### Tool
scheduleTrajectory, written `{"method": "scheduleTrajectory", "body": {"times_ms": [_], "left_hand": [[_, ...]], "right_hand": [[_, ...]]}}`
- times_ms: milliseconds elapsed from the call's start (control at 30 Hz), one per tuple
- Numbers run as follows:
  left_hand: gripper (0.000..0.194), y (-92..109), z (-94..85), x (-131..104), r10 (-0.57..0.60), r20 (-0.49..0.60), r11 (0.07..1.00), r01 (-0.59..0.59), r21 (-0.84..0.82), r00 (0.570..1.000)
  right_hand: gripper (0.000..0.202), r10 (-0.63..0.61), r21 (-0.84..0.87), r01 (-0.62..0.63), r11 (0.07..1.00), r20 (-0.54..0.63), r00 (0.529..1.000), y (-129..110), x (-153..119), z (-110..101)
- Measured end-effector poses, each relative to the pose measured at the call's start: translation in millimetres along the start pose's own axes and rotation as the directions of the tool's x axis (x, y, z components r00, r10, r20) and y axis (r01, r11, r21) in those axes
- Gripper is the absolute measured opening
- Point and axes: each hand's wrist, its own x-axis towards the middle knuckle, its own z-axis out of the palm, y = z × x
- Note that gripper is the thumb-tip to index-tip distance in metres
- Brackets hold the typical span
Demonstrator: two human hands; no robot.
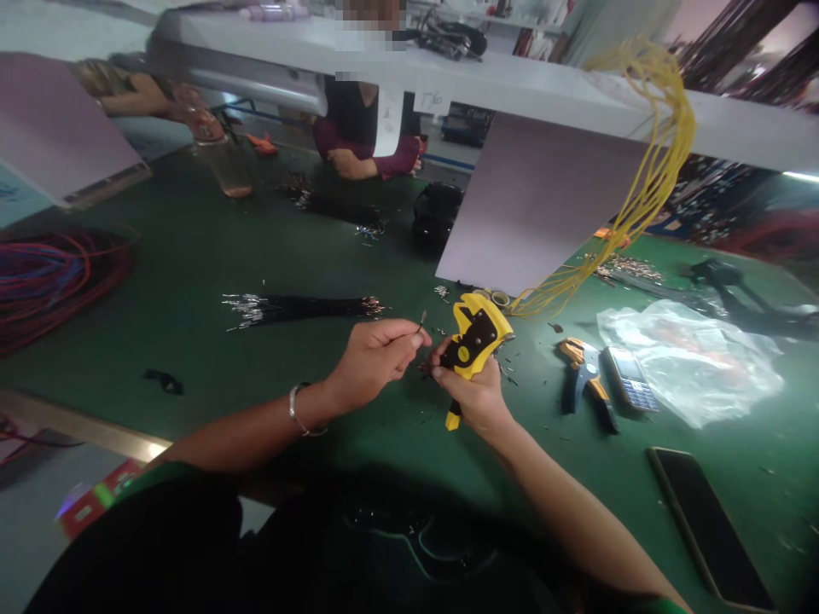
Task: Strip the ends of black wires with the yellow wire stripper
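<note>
Between the thumb and fingers of my left hand (379,362) is a thin dark wire (421,321), its bare copper-coloured end pointing up. My right hand (479,394) is wrapped around a yellow and black wire stripper (477,337), whose head points up and away from me. The two hands are close together but apart, and the wire's end is just left of the tool. Left of and beyond my hands lies a bundle of black wires (313,308), silvery tips at its left end and copper-coloured ones at its right. Small clippings (441,292) are scattered near the tool.
To the right lie orange-handled pliers (587,379), a keypad phone (630,378), a clear plastic bag (697,358) and a smartphone (710,524). Yellow wires (665,162) hang off the shelf (537,89). Coiled red and blue wires (48,277) lie left. Two other people sit across the table.
</note>
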Motion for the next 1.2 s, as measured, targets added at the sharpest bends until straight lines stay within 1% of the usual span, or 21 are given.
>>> {"method": "scheduleTrajectory", "body": {"times_ms": [133,233,333,467,567,700,833,933,1000,1100,1167,1200], "left_hand": [[0.013,0.0,0.3,3.4,-0.021,0.018,0.999,0.022,-0.042,1.0],[0.014,-3.4,-0.1,6.0,-0.027,0.032,0.999,0.028,-0.032,0.999],[0.015,-8.0,0.0,6.9,-0.028,0.069,0.999,0.027,0.016,0.997],[0.015,-12.9,1.6,6.0,-0.103,0.095,0.99,0.092,0.109,0.99],[0.013,-13.0,3.9,5.3,-0.156,0.089,0.982,0.144,0.126,0.984],[0.012,-11.9,6.7,5.2,-0.215,0.101,0.976,0.209,0.063,0.971],[0.01,-14.7,6.6,7.9,-0.29,0.139,0.955,0.297,-0.025,0.947],[0.011,-18.2,5.3,11.1,-0.31,0.154,0.946,0.32,-0.043,0.938],[0.014,-21.2,4.9,12.1,-0.339,0.16,0.939,0.344,0.001,0.927],[0.015,-26.4,4.7,10.1,-0.432,0.206,0.901,0.409,0.146,0.878],[0.014,-29.6,4.3,6.6,-0.464,0.229,0.879,0.412,0.241,0.856],[0.013,-31.0,4.1,4.4,-0.46,0.237,0.877,0.397,0.27,0.856]], "right_hand": [[0.015,-0.038,-0.077,0.037,0.996,-0.014,0.999,-2.7,0.4,-1.4],[0.013,-0.06,-0.178,0.054,0.983,-0.033,0.998,-4.3,-0.8,-2.7],[0.012,-0.078,-0.263,0.06,0.963,-0.059,0.995,-3.6,-2.2,-5.4],[0.01,-0.118,-0.357,0.084,0.93,-0.076,0.99,1.7,-4.3,-10.7],[0.013,-0.125,-0.4,0.086,0.913,-0.072,0.99,6.7,-7.0,-14.1],[0.015,-0.103,-0.418,0.065,0.906,-0.07,0.992,8.4,-10.5,-17.3],[0.013,-0.081,-0.421,0.033,0.906,-0.096,0.992,5.7,-12.4,-20.9],[0.012,-0.065,-0.414,0.02,0.91,-0.095,0.993,4.1,-13.8,-24.4],[0.011,-0.046,-0.394,0.009,0.919,-0.086,0.995,3.8,-15.4,-26.5],[0.012,0.001,-0.333,-0.028,0.942,-0.081,0.997,4.9,-18.6,-28.6],[0.013,0.039,-0.291,-0.058,0.955,-0.068,0.997,6.6,-21.1,-29.1],[0.013,0.056,-0.269,-0.07,0.961,-0.056,0.997,7.4,-22.1,-29.1]]}}
